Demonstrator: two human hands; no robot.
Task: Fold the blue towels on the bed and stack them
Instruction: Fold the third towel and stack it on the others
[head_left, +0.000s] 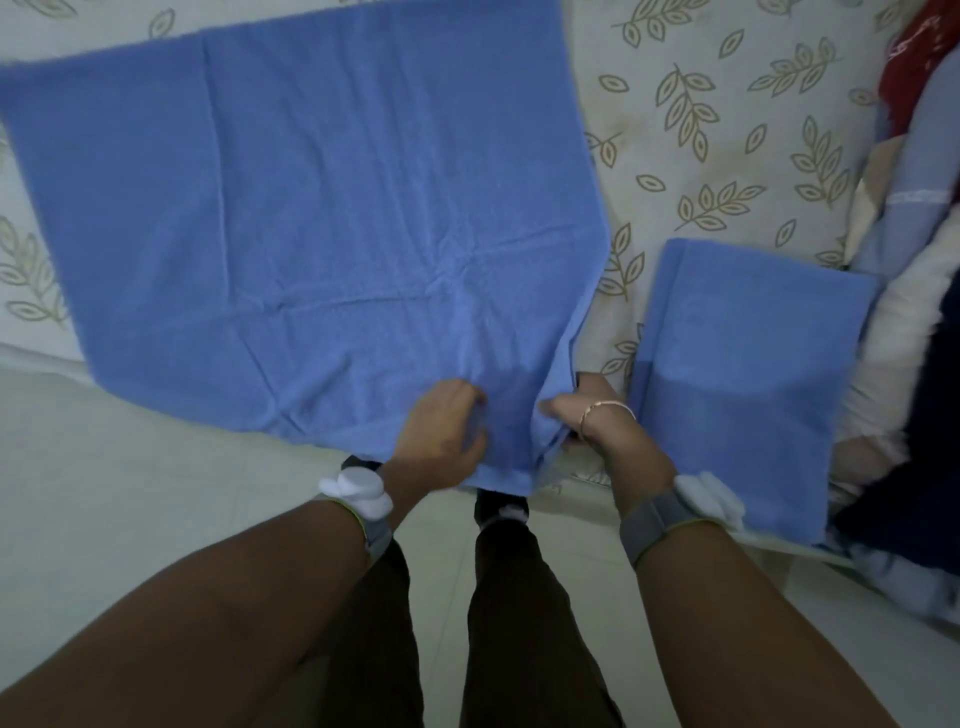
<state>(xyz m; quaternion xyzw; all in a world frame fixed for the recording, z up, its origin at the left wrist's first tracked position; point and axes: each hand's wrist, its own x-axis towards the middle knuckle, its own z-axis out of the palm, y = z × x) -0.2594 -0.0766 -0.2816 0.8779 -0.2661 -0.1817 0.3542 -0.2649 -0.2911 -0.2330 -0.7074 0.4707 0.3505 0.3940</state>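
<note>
A large blue towel (311, 218) lies spread out on the bed, its near edge hanging over the bed's side. My left hand (441, 431) rests on the towel's near edge, fingers curled into the cloth. My right hand (587, 410) grips the towel's near right corner, where the cloth bunches into a fold. To the right lies a folded blue towel (748, 374), flat on the bed and apart from both hands.
The bed sheet (691, 156) is cream with a tan leaf print. Piled bedding and clothes (914, 260) in red, blue, white and dark cloth crowd the right edge. Pale floor tiles (130, 493) and my legs are below the bed's side.
</note>
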